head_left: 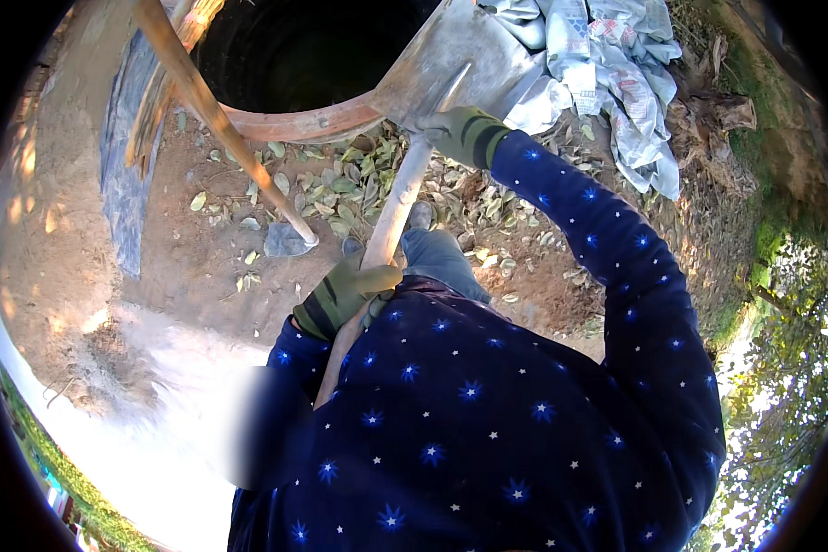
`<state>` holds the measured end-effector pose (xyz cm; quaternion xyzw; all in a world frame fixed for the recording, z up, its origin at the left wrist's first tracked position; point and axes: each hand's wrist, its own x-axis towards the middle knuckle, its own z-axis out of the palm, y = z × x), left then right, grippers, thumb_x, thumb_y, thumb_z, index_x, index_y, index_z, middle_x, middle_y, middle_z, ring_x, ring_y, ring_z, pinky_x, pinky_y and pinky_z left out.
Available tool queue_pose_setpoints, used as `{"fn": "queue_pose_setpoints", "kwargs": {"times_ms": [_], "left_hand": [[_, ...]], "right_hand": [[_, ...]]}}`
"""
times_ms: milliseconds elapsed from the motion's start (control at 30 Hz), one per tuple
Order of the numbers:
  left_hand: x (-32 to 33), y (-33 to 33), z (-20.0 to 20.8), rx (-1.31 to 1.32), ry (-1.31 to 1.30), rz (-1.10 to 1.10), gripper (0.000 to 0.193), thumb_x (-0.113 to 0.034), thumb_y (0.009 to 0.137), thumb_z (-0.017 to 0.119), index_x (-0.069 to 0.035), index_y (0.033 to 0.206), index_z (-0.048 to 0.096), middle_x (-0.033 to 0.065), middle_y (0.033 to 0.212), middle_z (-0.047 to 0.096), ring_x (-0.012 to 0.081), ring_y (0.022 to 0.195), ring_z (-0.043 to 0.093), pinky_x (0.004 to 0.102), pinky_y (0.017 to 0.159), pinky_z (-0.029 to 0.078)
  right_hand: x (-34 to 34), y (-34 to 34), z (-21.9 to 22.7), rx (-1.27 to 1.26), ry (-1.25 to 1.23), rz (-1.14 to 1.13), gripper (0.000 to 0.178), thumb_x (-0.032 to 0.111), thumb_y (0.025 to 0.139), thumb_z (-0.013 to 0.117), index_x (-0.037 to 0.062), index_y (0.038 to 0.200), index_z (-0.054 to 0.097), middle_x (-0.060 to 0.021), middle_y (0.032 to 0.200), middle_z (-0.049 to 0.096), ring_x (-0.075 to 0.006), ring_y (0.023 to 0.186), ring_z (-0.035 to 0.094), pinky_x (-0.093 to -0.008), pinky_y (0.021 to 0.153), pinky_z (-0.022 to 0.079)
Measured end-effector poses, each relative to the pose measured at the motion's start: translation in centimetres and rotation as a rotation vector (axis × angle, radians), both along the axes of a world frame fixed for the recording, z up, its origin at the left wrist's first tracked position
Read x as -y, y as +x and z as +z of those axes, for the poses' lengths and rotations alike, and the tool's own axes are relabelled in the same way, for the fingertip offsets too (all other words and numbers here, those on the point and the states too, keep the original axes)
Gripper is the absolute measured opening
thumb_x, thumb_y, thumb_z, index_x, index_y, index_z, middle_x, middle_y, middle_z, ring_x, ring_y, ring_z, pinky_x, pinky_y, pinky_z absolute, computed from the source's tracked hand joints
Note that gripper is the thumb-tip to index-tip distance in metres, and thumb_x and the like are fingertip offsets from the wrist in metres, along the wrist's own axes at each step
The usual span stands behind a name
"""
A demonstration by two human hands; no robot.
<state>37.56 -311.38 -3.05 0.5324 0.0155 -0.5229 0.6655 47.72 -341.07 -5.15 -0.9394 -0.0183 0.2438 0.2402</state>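
Note:
A shovel runs slantwise in front of me, its broad grey metal blade raised at the rim of a dark round pit. My left hand, in a green glove with dark stripes, is wrapped round the wooden shovel handle close to my waist. Farther up, my right hand, gloved the same way, grips the shovel at the neck, where handle meets blade. Part of its fingers is hidden behind the glove's back. The handle's lower end passes behind my left forearm.
The pit's reddish rim curves ahead. Left of it slants a hoe with a wooden handle, its blade on the soil. Crumpled pale sacks lie at right, a grey-blue sheet at left, dry leaves between.

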Motion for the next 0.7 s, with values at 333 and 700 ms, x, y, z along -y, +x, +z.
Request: {"fn": "queue_pose_setpoints", "kwargs": {"times_ms": [333, 700], "left_hand": [[0.0, 0.2, 0.4, -0.014, 0.020, -0.031, 0.027, -0.032, 0.087, 0.068, -0.007, 0.090, 0.060, -0.0030, 0.072, 0.055, 0.0065, 0.056, 0.050, 0.0222, 0.053, 0.041], [-0.8, 0.5, 0.0, -0.099, 0.077, -0.123, 0.030, -0.031, 0.088, 0.069, -0.004, 0.099, 0.066, -0.0011, 0.078, 0.059, 0.0092, 0.070, 0.056, 0.0257, 0.061, 0.044]], "right_hand": [[-0.4, 1.1, 0.2, 0.020, -0.027, 0.028, 0.036, 0.028, 0.098, 0.056, 0.0165, 0.131, 0.063, -0.0184, 0.094, 0.071, -0.0278, 0.083, 0.070, -0.0357, 0.081, 0.054], [-2.3, 3.9, 2.5, 0.037, 0.019, 0.062, 0.039, 0.033, 0.100, 0.048, 0.0187, 0.133, 0.063, -0.0181, 0.109, 0.071, -0.0360, 0.096, 0.069, -0.0415, 0.090, 0.053]]}}
